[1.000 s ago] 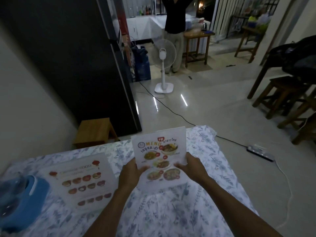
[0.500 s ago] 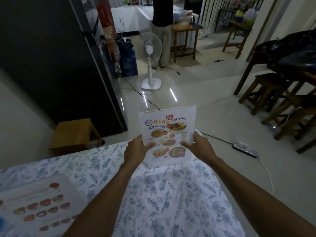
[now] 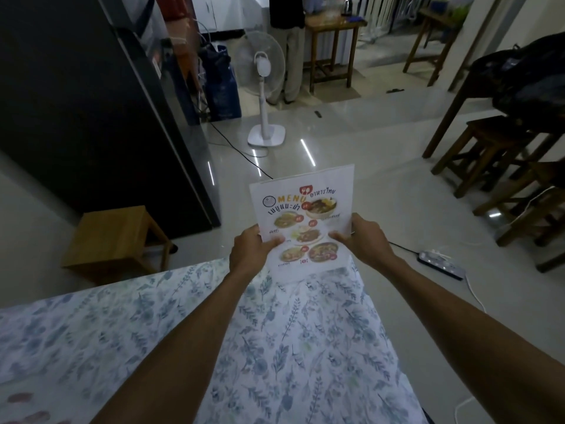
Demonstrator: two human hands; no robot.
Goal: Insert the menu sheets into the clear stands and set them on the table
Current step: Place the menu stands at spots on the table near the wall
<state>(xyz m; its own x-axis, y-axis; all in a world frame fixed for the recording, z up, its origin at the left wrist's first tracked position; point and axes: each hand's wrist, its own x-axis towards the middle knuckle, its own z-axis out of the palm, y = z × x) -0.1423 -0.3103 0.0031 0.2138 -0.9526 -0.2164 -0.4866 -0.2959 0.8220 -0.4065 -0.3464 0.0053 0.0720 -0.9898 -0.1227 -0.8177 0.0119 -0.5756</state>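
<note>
Since a second ago the colourful printed menu sheet in its clear stand (image 3: 304, 228) has travelled out to the far edge of the floral-clothed table (image 3: 305, 347). Left hand (image 3: 249, 250) and right hand (image 3: 365, 238) clasp its side edges, equally near; its long axis stands upright, base just above the cloth.

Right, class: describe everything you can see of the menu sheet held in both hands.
The menu sheet is a white printed page, upright and tilted slightly, showing "MENU" in orange, Thai lettering and photos of five dishes. A pale panel, possibly its stand, rises behind its top edge. The left hand and right hand pinch its lower sides. Its bottom edge is at the far end of the floral tablecloth.
</note>
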